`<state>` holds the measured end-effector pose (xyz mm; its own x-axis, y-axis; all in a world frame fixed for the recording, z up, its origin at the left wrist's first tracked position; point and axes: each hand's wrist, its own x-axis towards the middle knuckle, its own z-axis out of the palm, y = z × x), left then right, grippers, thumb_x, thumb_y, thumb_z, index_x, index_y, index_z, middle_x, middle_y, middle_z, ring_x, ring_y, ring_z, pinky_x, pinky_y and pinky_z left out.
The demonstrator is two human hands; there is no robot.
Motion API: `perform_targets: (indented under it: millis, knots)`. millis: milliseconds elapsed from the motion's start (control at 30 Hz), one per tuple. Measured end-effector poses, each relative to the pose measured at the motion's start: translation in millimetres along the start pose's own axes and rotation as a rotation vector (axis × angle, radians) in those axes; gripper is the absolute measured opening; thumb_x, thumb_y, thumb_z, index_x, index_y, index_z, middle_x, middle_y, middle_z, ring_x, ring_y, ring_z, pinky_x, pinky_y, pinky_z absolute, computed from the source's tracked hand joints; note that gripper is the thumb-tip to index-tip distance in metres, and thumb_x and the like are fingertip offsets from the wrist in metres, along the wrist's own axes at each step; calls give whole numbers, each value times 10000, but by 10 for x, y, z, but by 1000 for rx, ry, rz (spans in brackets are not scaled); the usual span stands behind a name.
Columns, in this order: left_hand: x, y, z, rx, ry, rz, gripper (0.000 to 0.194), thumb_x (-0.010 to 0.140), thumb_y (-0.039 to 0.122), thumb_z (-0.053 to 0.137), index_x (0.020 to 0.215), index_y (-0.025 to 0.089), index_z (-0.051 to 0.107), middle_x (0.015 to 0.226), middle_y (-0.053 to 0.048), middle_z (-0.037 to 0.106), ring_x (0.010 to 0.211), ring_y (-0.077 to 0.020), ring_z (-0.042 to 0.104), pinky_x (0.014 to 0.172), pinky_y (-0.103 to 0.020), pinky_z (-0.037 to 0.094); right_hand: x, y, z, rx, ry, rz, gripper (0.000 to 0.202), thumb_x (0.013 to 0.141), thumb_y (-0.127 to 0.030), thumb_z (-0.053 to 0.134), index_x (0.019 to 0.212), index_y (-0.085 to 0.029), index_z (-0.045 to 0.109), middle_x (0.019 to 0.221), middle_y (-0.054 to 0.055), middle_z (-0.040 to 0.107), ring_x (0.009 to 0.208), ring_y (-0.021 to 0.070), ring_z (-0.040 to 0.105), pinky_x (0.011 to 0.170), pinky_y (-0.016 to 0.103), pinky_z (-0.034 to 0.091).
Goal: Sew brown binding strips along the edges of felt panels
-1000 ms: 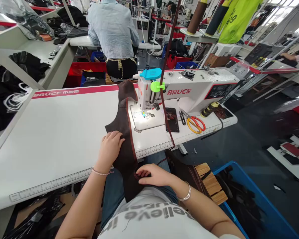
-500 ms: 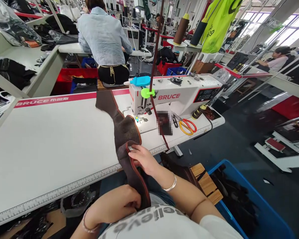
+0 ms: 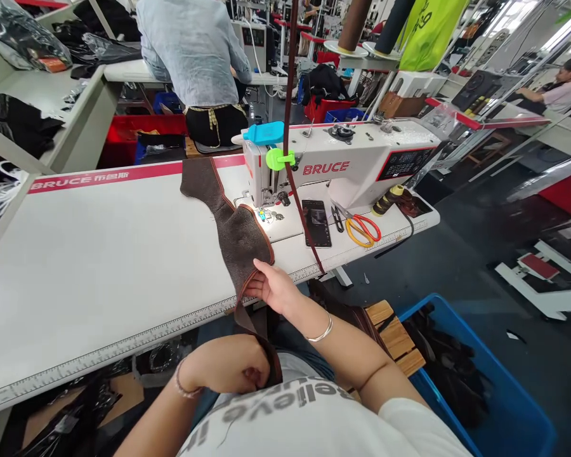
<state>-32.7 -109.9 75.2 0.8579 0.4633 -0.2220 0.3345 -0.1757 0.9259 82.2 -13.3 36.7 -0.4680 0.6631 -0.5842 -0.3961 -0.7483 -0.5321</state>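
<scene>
A dark brown fabric piece with a reddish-brown bound edge lies on the white sewing table, left of the sewing machine, and hangs over the table's front edge. My right hand pinches its bound edge at the table front, thumb on top and fingers beneath. Close to my body, my left hand is curled round the hanging end of the same piece. A long brown binding strip runs down in front of the machine to the table edge.
Right of the needle area lie a phone, a small black tool, scissors and a thread cone. A blue bin with dark pieces stands at lower right beside a wooden stool. A person sits ahead.
The fold near my right hand has opened out, and the piece lies flatter at the table edge. My left hand has moved slightly up with the hanging end. The view has shifted a little.
</scene>
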Motion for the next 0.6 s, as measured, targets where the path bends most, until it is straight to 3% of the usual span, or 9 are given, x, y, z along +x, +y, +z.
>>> perform_targets:
  millis: [133,233,267,333,400,433,500,600]
  knots:
    - [30,-46,41,-41,21,-10,236,604,67,506,697,237,640,677,32,659,551,-146,538,559,-252,458,126,-116,63,-40,41,-26,6,793,-136,603,791,-134,598,649,33,685,569,167,657,566,302,561]
    - [-255,-128,-99,-16,50,-102,226,668,81,550,811,226,647,754,27,665,652,-148,589,617,-253,461,69,-130,94,-119,-136,-140,147,708,-148,658,855,-138,652,787,46,723,710,182,681,674,316,568]
    - [-388,-167,-165,-1,127,-135,178,719,109,565,835,222,639,785,23,656,711,-147,599,667,-253,467,7,-126,103,-157,-208,-199,184,694,-178,676,875,-144,668,838,45,727,777,185,681,740,321,562]
    - [-646,-250,-298,50,509,-177,21,799,190,576,790,209,577,778,18,605,739,-135,572,690,-244,466,-169,-119,117,-276,-327,-322,236,682,-224,689,909,-160,684,909,35,723,898,191,659,873,338,525]
    - [-823,-312,-419,148,931,-190,102,828,262,608,824,211,520,792,12,551,776,-141,552,724,-254,467,-381,-130,128,-436,-407,-439,273,684,-238,680,949,-173,677,953,23,705,961,191,628,942,351,486]
    - [-865,-322,-471,196,1083,-176,147,823,286,630,873,217,510,827,5,542,809,-150,554,750,-267,472,-487,-143,134,-515,-449,-484,276,690,-244,670,958,-176,666,955,23,692,961,191,618,943,356,483]
    - [-854,-298,-553,316,1216,-115,316,800,313,668,1061,237,507,1003,-33,562,967,-191,568,866,-320,478,-675,-186,151,-648,-541,-568,241,712,-267,643,936,-178,640,925,28,664,925,190,605,917,358,494]
    - [-685,-196,-623,476,1142,-3,624,797,341,667,1352,263,394,1421,-96,420,1323,-273,408,1101,-447,356,-866,-272,197,-791,-709,-743,130,747,-286,578,838,-195,598,845,32,623,879,185,587,917,356,489]
